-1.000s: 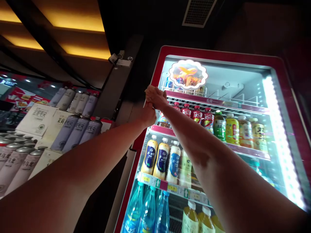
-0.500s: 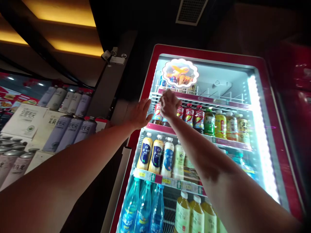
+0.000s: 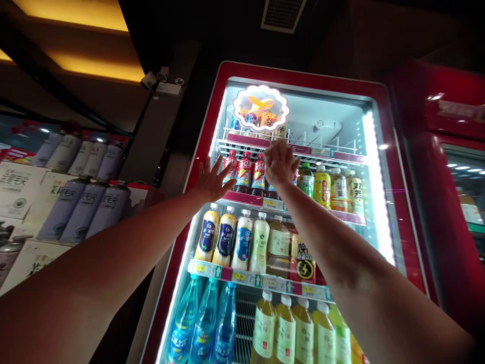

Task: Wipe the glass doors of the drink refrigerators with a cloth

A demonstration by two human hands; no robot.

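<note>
A tall drinks cooler (image 3: 411,217) with a red frame and lit shelves stands before me. My left hand (image 3: 212,181) is raised with its fingers spread, at the cooler's left edge beside the red-labelled bottles (image 3: 244,171). Higher and further right, my right hand (image 3: 279,163) is over the same row, and a light brown thing shows at its fingertips, too unclear to name. Its fingers look partly spread. Below are yellow bottles with dark blue labels (image 3: 226,237), and on the lower shelf blue bottles (image 3: 204,323) and pale green-labelled bottles (image 3: 285,331).
Purple-grey bottles (image 3: 88,212) and white cartons (image 3: 18,189) are stacked at the left. A second red cooler (image 3: 450,167) stands at the right. A ceiling vent (image 3: 283,14) and yellow-lit ceiling panels are overhead.
The view has turned to the right, so the cooler sits further left and the second cooler shows. My right hand has moved right along the shelf, and my left hand's fingers are spread wider.
</note>
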